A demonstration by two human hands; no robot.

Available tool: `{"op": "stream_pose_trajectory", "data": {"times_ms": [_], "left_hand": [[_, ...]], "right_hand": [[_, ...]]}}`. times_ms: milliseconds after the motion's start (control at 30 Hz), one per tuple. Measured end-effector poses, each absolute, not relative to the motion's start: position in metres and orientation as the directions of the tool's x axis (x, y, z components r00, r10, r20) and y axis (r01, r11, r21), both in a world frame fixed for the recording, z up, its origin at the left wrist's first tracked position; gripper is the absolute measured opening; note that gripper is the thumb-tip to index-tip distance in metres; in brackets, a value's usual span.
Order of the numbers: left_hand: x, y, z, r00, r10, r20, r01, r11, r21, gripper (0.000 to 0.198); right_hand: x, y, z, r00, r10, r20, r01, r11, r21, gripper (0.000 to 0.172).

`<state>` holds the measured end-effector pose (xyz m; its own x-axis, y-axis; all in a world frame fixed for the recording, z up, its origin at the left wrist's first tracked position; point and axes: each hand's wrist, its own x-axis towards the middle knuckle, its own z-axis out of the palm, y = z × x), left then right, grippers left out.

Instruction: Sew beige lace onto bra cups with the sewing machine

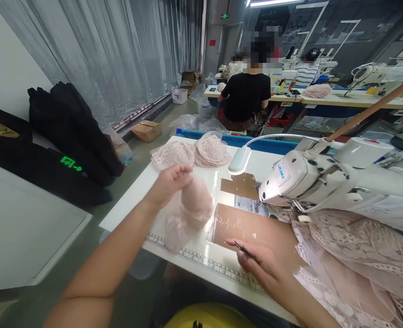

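Observation:
My left hand (172,183) pinches the top edge of a pale pink bra cup (197,200), closed on it above the white sewing table (129,200). Sheer fabric trails below the cup, blurred by motion. In my right hand (259,260) is a small, dark, pointed metal tool (242,247), possibly thread snips or tweezers; the rest of it is hidden by my fingers. That hand is over the brown panel near the table's printed ruler (222,269). Two piles of lace cups (212,150) lie at the table's far edge, beyond my left hand.
A white sewing machine (311,175) stands at right, with pink lace fabric (355,246) heaped beside and below it. A lamp (240,159) on a bendable neck hangs over the table. Ahead, a person in a black shirt (245,98) sits at another table. A cardboard box (147,130) is on the floor.

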<state>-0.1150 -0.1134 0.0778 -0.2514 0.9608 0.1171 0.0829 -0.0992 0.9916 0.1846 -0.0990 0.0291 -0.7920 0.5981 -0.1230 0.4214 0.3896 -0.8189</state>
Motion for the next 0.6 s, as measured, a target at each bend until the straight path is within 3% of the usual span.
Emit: {"op": "stream_pose_trajectory", "data": {"times_ms": [67,133,233,333,433,600], "left_hand": [[-0.12,-0.116,0.09,-0.309,0.941,0.136,-0.192,-0.201,0.961,0.035],[-0.117,-0.123,0.088,-0.304,0.951,0.056,-0.34,-0.163,0.926,0.038],[-0.101,-0.134,0.059,-0.055,0.97,-0.237,-0.448,0.188,0.874,0.04],[-0.088,-0.145,0.027,0.073,0.913,-0.402,-0.397,0.396,0.828,0.04],[-0.085,-0.151,0.015,0.03,0.941,-0.337,-0.268,0.332,0.904,0.039],[-0.089,-0.155,0.026,0.128,0.964,-0.232,-0.123,0.247,0.961,0.052]], "right_hand": [[0.185,-0.098,0.029,-0.777,0.621,-0.103,0.421,0.391,-0.819,0.054],[0.184,-0.097,0.029,-0.766,0.634,-0.103,0.425,0.38,-0.821,0.054],[0.179,-0.097,0.031,-0.775,0.612,-0.158,0.422,0.313,-0.851,0.055],[0.172,-0.094,0.033,-0.755,0.612,-0.235,0.396,0.141,-0.907,0.057],[0.161,-0.089,0.037,-0.722,0.636,-0.272,0.357,0.006,-0.934,0.053],[0.137,-0.079,0.042,-0.75,0.577,-0.324,0.326,-0.104,-0.94,0.052]]}}
